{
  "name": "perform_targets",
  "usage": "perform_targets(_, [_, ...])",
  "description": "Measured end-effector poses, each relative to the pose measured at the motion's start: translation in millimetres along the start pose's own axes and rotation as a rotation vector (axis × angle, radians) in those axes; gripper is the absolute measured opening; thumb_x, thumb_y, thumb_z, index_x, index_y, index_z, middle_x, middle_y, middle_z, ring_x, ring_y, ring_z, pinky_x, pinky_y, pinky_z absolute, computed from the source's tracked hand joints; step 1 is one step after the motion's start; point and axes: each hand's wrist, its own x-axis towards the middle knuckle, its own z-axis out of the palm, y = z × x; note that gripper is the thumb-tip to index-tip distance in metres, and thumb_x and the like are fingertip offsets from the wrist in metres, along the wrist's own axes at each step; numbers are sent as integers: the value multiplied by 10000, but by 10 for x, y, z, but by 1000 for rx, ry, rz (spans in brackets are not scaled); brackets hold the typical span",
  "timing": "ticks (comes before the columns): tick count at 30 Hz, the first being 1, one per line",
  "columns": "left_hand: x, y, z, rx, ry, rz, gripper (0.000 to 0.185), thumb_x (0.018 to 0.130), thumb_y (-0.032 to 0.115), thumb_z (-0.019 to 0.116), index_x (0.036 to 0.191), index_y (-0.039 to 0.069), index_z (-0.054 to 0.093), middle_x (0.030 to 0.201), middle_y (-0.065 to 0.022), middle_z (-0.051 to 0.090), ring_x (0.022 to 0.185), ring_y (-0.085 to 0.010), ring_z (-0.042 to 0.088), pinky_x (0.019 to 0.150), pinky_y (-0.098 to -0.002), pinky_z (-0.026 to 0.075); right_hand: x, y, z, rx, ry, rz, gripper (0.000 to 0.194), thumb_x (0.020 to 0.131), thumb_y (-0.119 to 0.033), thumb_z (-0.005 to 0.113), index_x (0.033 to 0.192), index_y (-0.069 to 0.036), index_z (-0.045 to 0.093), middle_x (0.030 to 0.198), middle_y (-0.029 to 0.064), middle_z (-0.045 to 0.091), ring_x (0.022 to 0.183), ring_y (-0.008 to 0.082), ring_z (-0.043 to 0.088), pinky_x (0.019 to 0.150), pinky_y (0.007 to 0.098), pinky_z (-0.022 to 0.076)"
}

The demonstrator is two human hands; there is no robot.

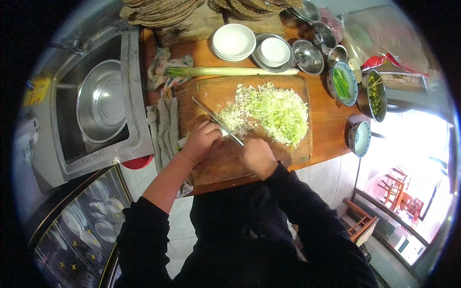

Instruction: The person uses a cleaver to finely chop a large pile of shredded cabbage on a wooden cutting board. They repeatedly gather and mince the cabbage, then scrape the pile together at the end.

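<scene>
On a wooden cutting board [216,169], my left hand [202,139] presses down a pale leek or large scallion stalk [183,141], its fingertips close to the blade. My right hand [258,157] is closed round the handle of a kitchen knife [218,121], whose blade stands on edge across the stalk; the handle itself is hidden in the fist. Right beyond the blade, a heap of chopped pale green and white pieces [279,113] covers the board's right half. A whole long stalk [234,71] lies along the board's far edge.
A sink [135,151] with a steel basin [102,100] is at left. Towels [167,126] and a patterned cloth [155,68] lie beside the board. White bowls [234,40], steel bowls [308,57] and a patterned bowl of greens [342,83] stand beyond and right. Another patterned bowl [359,139] sits near the right edge.
</scene>
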Motion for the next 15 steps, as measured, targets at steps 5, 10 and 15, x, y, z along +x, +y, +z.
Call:
perform_targets(5, [-157, -19, 16, -6, 41, 5, 190, 707, 49, 781, 816, 66, 626, 917, -94, 621, 867, -331, 600, 763, -428, 505, -244, -78, -96, 88, 127, -16, 188, 806, -136, 596, 715, 17, 655, 756, 278, 655, 735, 452, 666, 692, 545, 538])
perform_targets(10, [-41, -61, 44, 29, -22, -9, 197, 705, 73, 788, 807, 66, 620, 906, -96, 612, 856, -328, 597, 760, -430, 503, 137, 82, 68, 172, 199, -72, 258, 803, -219, 652, 713, 23, 646, 734, 278, 634, 722, 458, 629, 683, 538, 504])
perform_targets(15, [164, -10, 226, -7, -23, -16, 162, 759, 111, 760, 824, 57, 622, 948, -101, 603, 915, -336, 578, 799, -426, 490, -142, 482, -203, 213, 149, 179, 359, 860, -319, 665, 770, 28, 655, 761, 261, 651, 750, 463, 633, 706, 533, 513])
